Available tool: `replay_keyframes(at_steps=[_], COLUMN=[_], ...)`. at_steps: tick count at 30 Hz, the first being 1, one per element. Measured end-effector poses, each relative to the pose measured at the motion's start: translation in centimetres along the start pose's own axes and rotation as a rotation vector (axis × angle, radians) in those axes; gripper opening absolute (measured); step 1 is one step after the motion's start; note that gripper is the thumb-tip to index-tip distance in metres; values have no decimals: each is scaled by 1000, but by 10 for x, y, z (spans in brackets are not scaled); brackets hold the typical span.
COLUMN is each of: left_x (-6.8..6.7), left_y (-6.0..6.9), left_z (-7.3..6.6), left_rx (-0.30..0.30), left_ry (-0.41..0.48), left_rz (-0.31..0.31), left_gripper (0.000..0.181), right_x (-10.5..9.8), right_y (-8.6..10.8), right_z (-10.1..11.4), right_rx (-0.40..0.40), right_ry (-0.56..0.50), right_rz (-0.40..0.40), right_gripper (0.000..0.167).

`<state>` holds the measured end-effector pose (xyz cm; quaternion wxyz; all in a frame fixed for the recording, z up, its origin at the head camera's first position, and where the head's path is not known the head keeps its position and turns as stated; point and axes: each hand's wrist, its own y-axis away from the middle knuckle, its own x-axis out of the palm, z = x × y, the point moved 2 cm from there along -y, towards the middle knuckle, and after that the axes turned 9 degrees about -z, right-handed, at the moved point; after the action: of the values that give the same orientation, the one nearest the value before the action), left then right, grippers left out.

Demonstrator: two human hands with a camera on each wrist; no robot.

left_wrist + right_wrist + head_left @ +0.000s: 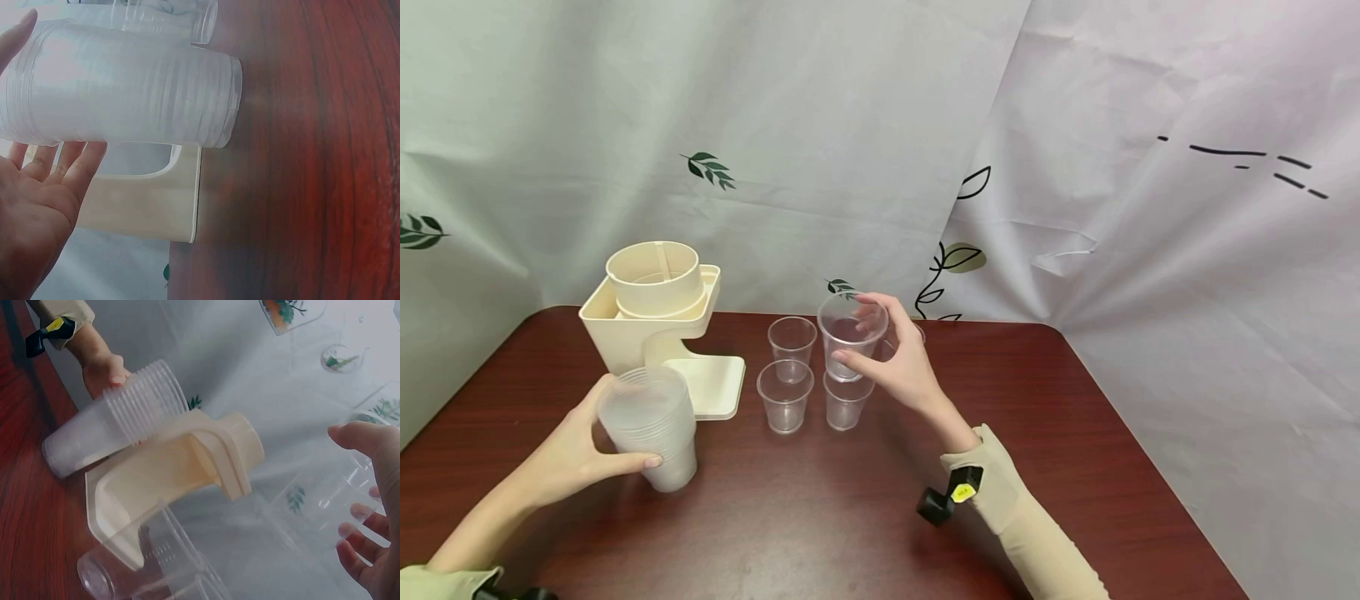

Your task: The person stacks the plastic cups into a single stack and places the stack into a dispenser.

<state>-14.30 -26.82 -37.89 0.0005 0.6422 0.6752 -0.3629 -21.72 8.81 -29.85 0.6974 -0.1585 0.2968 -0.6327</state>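
Observation:
My left hand [568, 450] grips a stack of nested clear plastic cups [658, 429], thumb on the near side. In the left wrist view the stack [131, 87] lies across the picture, its bottom close to the tabletop. A single clear plastic cup [852, 329] is held upright between the thumb and fingers of my right hand [908, 358], above the cups at the table's middle. Below and beside it stand a front-left cup [786, 398], a front-right cup [844, 407] and a back-left cup [792, 337]. Another cup is partly hidden behind my right hand.
A cream plastic cup dispenser [658, 321] with a round tube on top and a flat base [718, 387] stands at the back left, just behind the stack. The dark red-brown table [820, 517] ends at a pale leaf-printed curtain [775, 167].

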Motion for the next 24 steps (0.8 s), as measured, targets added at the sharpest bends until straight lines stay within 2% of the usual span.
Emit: replay_keyframes(at_steps=[8, 16, 24], left_x=[2, 3, 4], left_y=[-5, -8, -14], left_z=[-2, -2, 0], left_rx=[9, 14, 82], left_ry=[-2, 24, 75], left_rz=[13, 27, 11], left_gripper=[86, 86, 86], right_x=[18, 36, 54], right_y=[-7, -10, -14], right_z=[5, 12, 20], right_rx=[6, -27, -22], right_ry=[-49, -94, -170], right_rz=[39, 64, 89], right_gripper=[66, 69, 67])
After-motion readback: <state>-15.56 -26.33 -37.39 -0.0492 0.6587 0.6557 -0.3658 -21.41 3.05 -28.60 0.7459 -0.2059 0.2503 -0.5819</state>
